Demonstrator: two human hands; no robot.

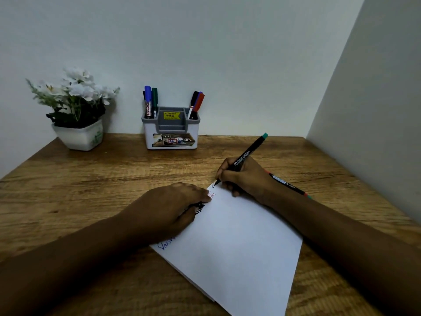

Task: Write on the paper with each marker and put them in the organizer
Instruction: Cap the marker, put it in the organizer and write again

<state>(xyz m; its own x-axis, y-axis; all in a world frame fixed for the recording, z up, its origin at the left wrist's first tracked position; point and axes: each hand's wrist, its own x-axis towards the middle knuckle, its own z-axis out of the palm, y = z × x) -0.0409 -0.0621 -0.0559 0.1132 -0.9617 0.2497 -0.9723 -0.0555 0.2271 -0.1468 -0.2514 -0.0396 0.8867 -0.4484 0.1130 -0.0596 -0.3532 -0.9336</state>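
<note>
A white sheet of paper lies at an angle on the wooden desk. My right hand grips a black marker with a green end, its tip touching the paper's far corner beside a small written mark. My left hand rests on the paper's left edge, fingers curled over something black that I cannot identify. Blue and red writing shows near that hand. The grey and white organizer stands at the back against the wall, holding several markers in its side slots.
Another marker lies on the desk behind my right wrist. A white pot of white flowers stands at the back left. Walls close off the back and the right side.
</note>
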